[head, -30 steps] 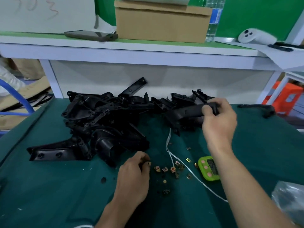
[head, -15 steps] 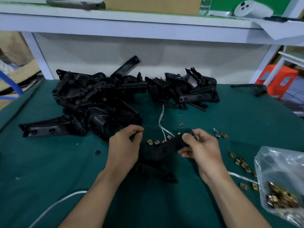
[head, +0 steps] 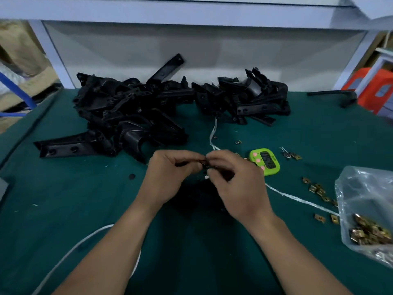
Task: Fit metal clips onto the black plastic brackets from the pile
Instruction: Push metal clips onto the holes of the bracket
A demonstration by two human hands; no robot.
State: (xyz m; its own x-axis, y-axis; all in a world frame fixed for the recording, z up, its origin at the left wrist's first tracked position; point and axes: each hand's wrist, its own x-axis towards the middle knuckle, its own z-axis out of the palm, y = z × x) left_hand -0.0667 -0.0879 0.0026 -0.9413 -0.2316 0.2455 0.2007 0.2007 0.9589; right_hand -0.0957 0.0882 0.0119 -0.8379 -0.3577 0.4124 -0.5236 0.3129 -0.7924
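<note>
Both hands have come together since half a second ago, lifting the work off the bench (head: 63, 199) and uncovering the green timer (head: 264, 161). The pile of brackets (head: 136, 107) lies along the far edge, left of centre. Mid-bench, the left hand (head: 168, 177) has its fingers curled, pinching a metal clip (head: 203, 162) against the end of the black bracket (head: 197, 194). The right hand (head: 240, 188) curls round that bracket, most of which hangs dark and hidden beneath both hands.

Fingertips cover the seat, so the clip may go on skewed or only part way. It is small and held in a bare pinch, so a hard push could flick it out among the loose clips (head: 316, 189) toward the right edge. The white cord (head: 297, 201) runs close by the right wrist and could snag. The right forearm is near the bag of clips (head: 365, 194), which a wide swing might spill.
</note>
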